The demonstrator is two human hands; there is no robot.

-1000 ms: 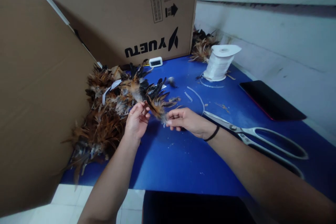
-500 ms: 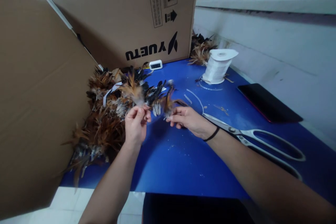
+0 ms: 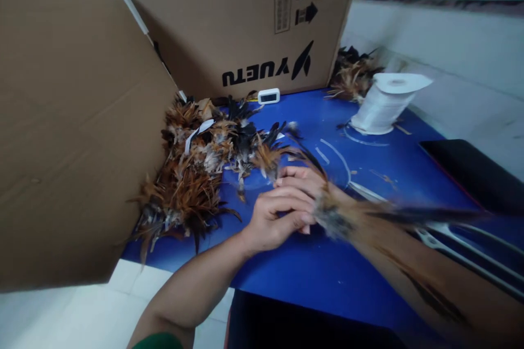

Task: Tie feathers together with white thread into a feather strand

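feather bunch [image 3: 333, 219], head view: pinched tight btw thumb + fingers of l hand [image 3: 279, 219], fanning out blurry over the r forearm [image 3: 379, 253]. r hand [image 3: 302, 179] is partly tucked behind the l one, small tuft [image 3: 267, 159] at its fingertips; can't tell if it's gripped. i see a big feather pile [image 3: 188, 191] on the blue tbl [image 3: 270, 278], nr the carton [image 3: 245, 16]. scissors [image 3: 367, 192] partly hidden by r forearm, white spool [image 3: 382, 108] farther back.
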